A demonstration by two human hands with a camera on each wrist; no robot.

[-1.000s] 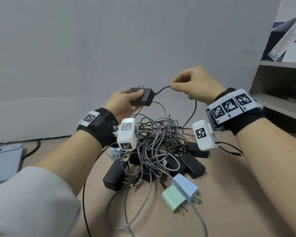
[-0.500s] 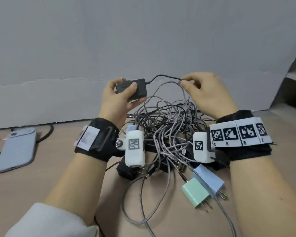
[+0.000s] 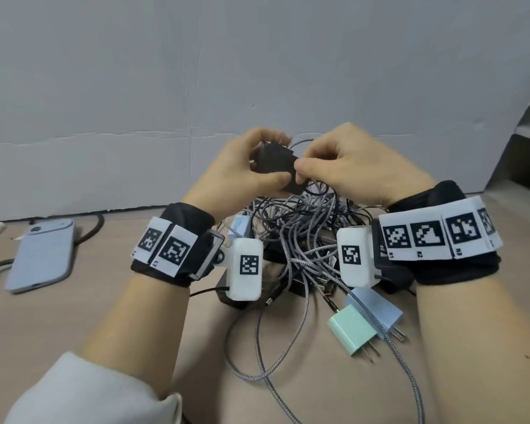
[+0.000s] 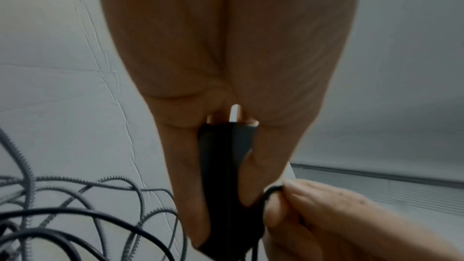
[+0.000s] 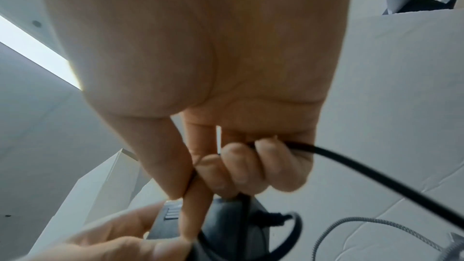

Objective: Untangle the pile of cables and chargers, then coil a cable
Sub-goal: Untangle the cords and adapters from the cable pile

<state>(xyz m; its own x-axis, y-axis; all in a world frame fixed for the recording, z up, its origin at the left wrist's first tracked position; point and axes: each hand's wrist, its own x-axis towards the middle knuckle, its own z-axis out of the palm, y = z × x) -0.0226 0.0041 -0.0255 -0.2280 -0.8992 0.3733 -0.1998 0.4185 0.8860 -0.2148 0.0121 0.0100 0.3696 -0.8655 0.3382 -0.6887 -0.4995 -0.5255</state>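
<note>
My left hand [image 3: 242,175] grips a black charger block [image 3: 273,162] above the tangled pile of grey braided and black cables [image 3: 306,237]. In the left wrist view the block [image 4: 223,176] sits between thumb and fingers. My right hand [image 3: 346,166] pinches the charger's thin black cable [image 5: 351,168] right beside the block, its fingers curled round the cable. The cable loops against the block [image 5: 226,223] in the right wrist view. Both hands are held close together over the pile.
A mint green plug [image 3: 352,332] and a pale blue plug [image 3: 377,307] lie at the pile's near right. More black adapters sit under the cables. A phone [image 3: 40,255] lies at the left. A grey wall stands behind; a shelf [image 3: 527,148] is at the right.
My right hand has slid left along the black cable until it meets the charger block. Both hands have come together and lowered toward the pile.
</note>
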